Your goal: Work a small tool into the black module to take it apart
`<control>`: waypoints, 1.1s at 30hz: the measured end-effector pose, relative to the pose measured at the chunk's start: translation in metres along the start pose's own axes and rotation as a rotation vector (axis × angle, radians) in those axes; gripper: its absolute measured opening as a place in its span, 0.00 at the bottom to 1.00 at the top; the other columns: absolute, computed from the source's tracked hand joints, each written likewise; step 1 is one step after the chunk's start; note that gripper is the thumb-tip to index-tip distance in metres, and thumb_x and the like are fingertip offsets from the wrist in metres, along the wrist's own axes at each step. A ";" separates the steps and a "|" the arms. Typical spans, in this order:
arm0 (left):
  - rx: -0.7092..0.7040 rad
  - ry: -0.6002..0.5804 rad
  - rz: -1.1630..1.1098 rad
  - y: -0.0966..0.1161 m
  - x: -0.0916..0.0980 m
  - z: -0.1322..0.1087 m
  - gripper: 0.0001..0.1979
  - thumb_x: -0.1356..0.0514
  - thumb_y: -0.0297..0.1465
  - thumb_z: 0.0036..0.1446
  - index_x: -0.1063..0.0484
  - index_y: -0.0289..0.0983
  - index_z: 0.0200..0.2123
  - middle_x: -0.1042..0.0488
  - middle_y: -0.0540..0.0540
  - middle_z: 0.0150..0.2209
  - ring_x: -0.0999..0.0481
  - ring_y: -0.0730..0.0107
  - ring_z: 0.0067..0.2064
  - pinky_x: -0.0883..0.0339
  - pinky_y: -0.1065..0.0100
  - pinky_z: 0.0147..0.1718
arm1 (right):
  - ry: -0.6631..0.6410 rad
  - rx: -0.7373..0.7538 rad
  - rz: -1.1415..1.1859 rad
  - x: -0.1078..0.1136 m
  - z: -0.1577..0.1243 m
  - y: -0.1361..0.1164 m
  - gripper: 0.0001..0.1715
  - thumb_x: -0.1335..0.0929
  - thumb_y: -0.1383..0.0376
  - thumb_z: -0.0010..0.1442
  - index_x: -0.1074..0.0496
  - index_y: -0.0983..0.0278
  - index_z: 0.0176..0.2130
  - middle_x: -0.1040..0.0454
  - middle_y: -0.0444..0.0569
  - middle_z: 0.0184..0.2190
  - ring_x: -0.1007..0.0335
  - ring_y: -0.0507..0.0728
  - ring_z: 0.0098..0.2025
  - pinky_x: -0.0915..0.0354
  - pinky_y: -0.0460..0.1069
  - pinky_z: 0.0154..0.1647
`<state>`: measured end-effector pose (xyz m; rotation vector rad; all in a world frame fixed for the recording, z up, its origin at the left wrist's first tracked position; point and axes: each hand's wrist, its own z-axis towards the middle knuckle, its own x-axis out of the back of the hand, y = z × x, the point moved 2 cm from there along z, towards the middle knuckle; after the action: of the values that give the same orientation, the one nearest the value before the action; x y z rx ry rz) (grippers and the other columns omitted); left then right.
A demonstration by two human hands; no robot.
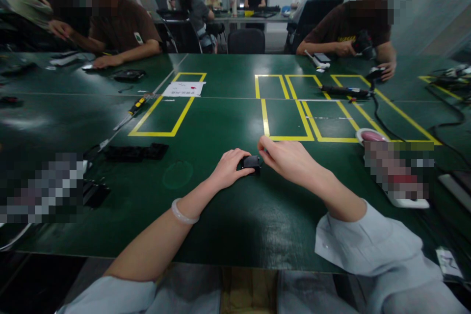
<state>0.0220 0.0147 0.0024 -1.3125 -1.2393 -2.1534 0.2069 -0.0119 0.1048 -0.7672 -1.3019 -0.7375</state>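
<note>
On the green table, in front of my body, my left hand is closed around a small black box-shaped part, thumb on the near side and fingers on the far side. Just right of the part, my right hand is curled, thumb and index finger pinched together near the part's right end. Whether something tiny sits in that pinch is too small to make out. The underside of the black part and its left end are hidden by my left hand.
Yellow tape rectangles mark the green table. A yellow-black screwdriver and black strips lie left, and a black electric screwdriver lies right with its cable. A white-edged tray is right. Two people sit across.
</note>
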 end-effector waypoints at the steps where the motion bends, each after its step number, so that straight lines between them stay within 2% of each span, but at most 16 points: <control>1: 0.001 -0.002 0.000 0.000 0.000 0.000 0.19 0.41 0.46 0.59 0.33 0.40 0.47 0.29 0.45 0.44 0.31 0.59 0.46 0.39 0.60 0.45 | 0.002 0.003 0.010 0.000 0.000 0.000 0.12 0.44 0.61 0.67 0.37 0.63 0.45 0.25 0.46 0.28 0.31 0.54 0.26 0.55 0.46 0.24; 6: -0.006 0.005 -0.012 0.000 0.001 0.000 0.19 0.41 0.45 0.58 0.32 0.39 0.47 0.29 0.45 0.44 0.31 0.59 0.46 0.39 0.60 0.45 | 0.009 0.004 0.055 0.002 -0.001 -0.002 0.11 0.43 0.63 0.66 0.38 0.63 0.46 0.25 0.46 0.30 0.31 0.53 0.26 0.54 0.46 0.24; 12: -0.004 -0.003 -0.013 0.001 0.001 -0.001 0.20 0.42 0.46 0.59 0.32 0.39 0.48 0.29 0.45 0.44 0.31 0.59 0.46 0.39 0.59 0.45 | 0.003 -0.019 0.020 0.001 0.001 -0.001 0.14 0.44 0.58 0.68 0.36 0.63 0.44 0.25 0.46 0.28 0.30 0.54 0.27 0.56 0.46 0.24; 21: 0.001 0.007 -0.006 0.001 0.000 0.000 0.19 0.41 0.46 0.58 0.32 0.40 0.47 0.29 0.46 0.44 0.31 0.59 0.45 0.39 0.60 0.45 | 0.024 0.007 0.053 0.001 0.000 -0.001 0.11 0.43 0.63 0.66 0.37 0.63 0.45 0.24 0.46 0.30 0.30 0.53 0.28 0.55 0.46 0.24; 27: -0.004 0.008 -0.010 0.001 0.000 -0.001 0.19 0.41 0.45 0.58 0.32 0.40 0.47 0.29 0.46 0.43 0.31 0.59 0.45 0.39 0.60 0.45 | 0.002 -0.015 0.026 0.002 0.000 -0.001 0.16 0.45 0.56 0.68 0.35 0.63 0.43 0.24 0.47 0.28 0.30 0.54 0.27 0.56 0.47 0.24; 33: 0.001 0.001 -0.001 -0.001 -0.001 -0.001 0.19 0.41 0.46 0.58 0.32 0.40 0.47 0.29 0.45 0.44 0.31 0.58 0.46 0.39 0.59 0.46 | 0.004 -0.006 0.022 0.000 0.001 0.000 0.13 0.44 0.61 0.68 0.36 0.63 0.44 0.24 0.47 0.29 0.31 0.53 0.27 0.56 0.47 0.24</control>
<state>0.0212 0.0147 0.0013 -1.3100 -1.2406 -2.1532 0.2062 -0.0115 0.1053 -0.7832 -1.2862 -0.7256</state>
